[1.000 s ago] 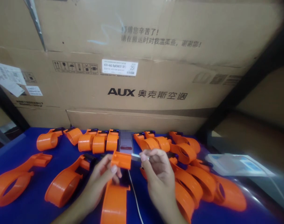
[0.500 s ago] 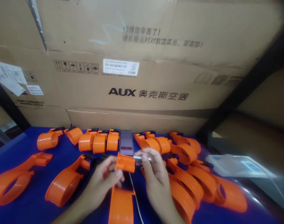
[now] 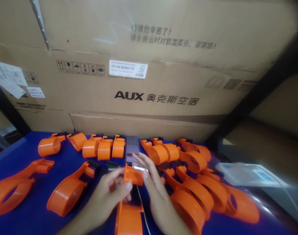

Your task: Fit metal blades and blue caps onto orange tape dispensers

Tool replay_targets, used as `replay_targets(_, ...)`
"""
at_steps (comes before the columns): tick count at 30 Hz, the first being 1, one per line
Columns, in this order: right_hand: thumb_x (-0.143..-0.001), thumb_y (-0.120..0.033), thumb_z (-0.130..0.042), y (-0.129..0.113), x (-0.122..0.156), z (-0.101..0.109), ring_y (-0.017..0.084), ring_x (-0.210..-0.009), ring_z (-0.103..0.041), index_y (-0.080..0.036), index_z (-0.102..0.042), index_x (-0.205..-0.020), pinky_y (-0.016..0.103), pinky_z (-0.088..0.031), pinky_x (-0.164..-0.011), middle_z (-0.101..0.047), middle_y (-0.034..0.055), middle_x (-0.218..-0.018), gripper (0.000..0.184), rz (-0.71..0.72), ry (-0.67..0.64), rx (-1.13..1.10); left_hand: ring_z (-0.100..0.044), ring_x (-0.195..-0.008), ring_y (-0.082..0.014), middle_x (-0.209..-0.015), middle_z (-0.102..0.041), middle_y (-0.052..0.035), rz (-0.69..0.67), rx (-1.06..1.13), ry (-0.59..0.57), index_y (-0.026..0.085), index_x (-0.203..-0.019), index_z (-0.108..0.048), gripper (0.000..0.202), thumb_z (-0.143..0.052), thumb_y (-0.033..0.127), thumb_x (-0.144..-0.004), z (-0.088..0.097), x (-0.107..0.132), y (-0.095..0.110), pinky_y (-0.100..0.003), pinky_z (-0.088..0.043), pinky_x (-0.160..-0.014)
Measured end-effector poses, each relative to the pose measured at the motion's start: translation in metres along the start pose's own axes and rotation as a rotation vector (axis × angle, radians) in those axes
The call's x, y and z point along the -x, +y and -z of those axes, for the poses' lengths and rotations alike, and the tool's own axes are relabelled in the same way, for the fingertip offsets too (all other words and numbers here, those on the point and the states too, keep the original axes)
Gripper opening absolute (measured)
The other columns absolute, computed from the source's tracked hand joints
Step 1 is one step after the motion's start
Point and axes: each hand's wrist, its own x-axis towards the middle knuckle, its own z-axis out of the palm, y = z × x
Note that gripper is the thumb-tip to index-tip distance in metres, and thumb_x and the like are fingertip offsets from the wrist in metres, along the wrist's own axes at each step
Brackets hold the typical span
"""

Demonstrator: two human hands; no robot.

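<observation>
My left hand (image 3: pixel 112 189) pinches the head of an orange plastic tape dispenser (image 3: pixel 129 220), its wide ring hanging below toward the front edge of the view. At the top of that head lies a shiny metal blade (image 3: pixel 138 168) with a toothed edge. The thumb of my right hand (image 3: pixel 154 187) presses on the blade's right end, with the fingers stretched out beyond it. How far the blade sits in the head, I cannot tell.
Several more orange dispensers (image 3: pixel 66 192) lie left, right and behind on the blue table (image 3: pixel 41 186). A phone (image 3: pixel 131 148) stands ahead with a white cable (image 3: pixel 145 218) near. Behind is a large cardboard box (image 3: pixel 90 88); a white packet (image 3: pixel 249 174) lies right.
My right hand has moved left, carrying the metal blade from beside the orange head onto it. Its fingers have straightened out. The left hand has shifted slightly to the right and down.
</observation>
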Motion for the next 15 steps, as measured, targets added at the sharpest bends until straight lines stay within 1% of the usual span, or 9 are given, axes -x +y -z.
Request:
replay_targets(3, -0.106, -0.052, -0.037, -0.001, 0.002, 0.0, 0.023, -0.153, -0.027, -0.038, -0.028, -0.157, 0.051, -0.018, -0.126, -0.033, 0.0018, -0.165, 0.054, -0.053, -0.101, -0.034, -0.059, -0.069, -0.0162, -0.076, -0.067, -0.0016, 0.005, -0.012, -0.03, 0.02, -0.132, -0.063, 0.046, -0.067, 0.043, -0.092, -0.004, 0.003, 0.002, -0.027, -0.046, -0.065)
replay_targets(5, -0.105, -0.052, -0.038, 0.0, 0.003, 0.002, 0.022, -0.155, -0.02, -0.038, -0.024, -0.159, 0.052, -0.012, -0.127, -0.025, 0.0005, -0.169, 0.058, -0.089, -0.145, -0.06, -0.058, -0.07, -0.0158, -0.078, -0.066, -0.0013, 0.01, -0.021, -0.044, 0.02, -0.132, -0.063, 0.047, -0.069, 0.042, -0.091, -0.005, 0.004, 0.003, -0.026, -0.045, -0.064)
replay_targets(7, -0.105, -0.053, -0.039, 0.001, 0.003, 0.004, 0.022, -0.157, -0.014, -0.037, -0.023, -0.16, 0.052, -0.007, -0.127, -0.02, -0.0001, -0.17, 0.059, -0.12, -0.161, -0.076, -0.056, -0.07, -0.0154, -0.078, -0.065, -0.0011, 0.013, -0.022, -0.053, 0.02, -0.131, -0.065, 0.046, -0.069, 0.042, -0.091, -0.005, 0.003, 0.003, -0.026, -0.045, -0.065)
replay_targets(9, -0.104, -0.054, -0.041, 0.003, 0.002, 0.005, 0.022, -0.157, -0.011, -0.036, -0.026, -0.159, 0.053, -0.004, -0.127, -0.02, 0.0004, -0.17, 0.06, -0.14, -0.17, -0.095, -0.055, -0.069, -0.015, -0.078, -0.064, -0.001, 0.009, -0.03, -0.056, 0.019, -0.128, -0.066, 0.045, -0.069, 0.043, -0.09, -0.003, 0.002, 0.002, -0.026, -0.044, -0.064)
replay_targets(10, -0.103, -0.054, -0.042, 0.004, 0.002, 0.004, 0.023, -0.157, -0.012, -0.036, -0.027, -0.159, 0.053, -0.005, -0.127, -0.021, 0.0011, -0.17, 0.06, -0.141, -0.164, -0.117, -0.054, -0.068, -0.0148, -0.077, -0.064, -0.0009, 0.003, -0.034, -0.048, 0.019, -0.127, -0.067, 0.044, -0.07, 0.043, -0.09, -0.002, 0.002, 0.002, -0.026, -0.043, -0.063)
replay_targets(12, -0.103, -0.055, -0.042, 0.006, 0.0, 0.0, 0.024, -0.156, -0.02, -0.037, -0.027, -0.158, 0.055, -0.013, -0.126, -0.028, 0.0026, -0.167, 0.06, -0.122, -0.13, -0.185, -0.054, -0.065, -0.0142, -0.075, -0.063, -0.0006, -0.006, -0.034, -0.009, 0.018, -0.123, -0.068, 0.043, -0.068, 0.045, -0.091, 0.001, -0.001, 0.001, -0.025, -0.043, -0.062)
replay_targets(14, -0.103, -0.056, -0.042, 0.007, -0.002, -0.004, 0.025, -0.152, -0.03, -0.039, -0.03, -0.156, 0.055, -0.02, -0.124, -0.036, 0.0032, -0.164, 0.057, -0.086, -0.05, -0.232, -0.054, -0.061, -0.0133, -0.072, -0.064, 0.0, -0.016, 0.003, 0.075, 0.017, -0.118, -0.068, 0.039, -0.064, 0.047, -0.093, 0.005, -0.004, -0.001, -0.024, -0.042, -0.06)
replay_targets(15, -0.103, -0.056, -0.043, 0.007, -0.002, -0.006, 0.025, -0.15, -0.034, -0.039, -0.035, -0.154, 0.054, -0.022, -0.124, -0.041, 0.0032, -0.161, 0.055, -0.067, -0.008, -0.224, -0.054, -0.06, -0.0128, -0.07, -0.064, 0.0003, -0.02, 0.037, 0.13, 0.018, -0.114, -0.069, 0.036, -0.063, 0.048, -0.094, 0.007, -0.006, -0.002, -0.024, -0.041, -0.06)
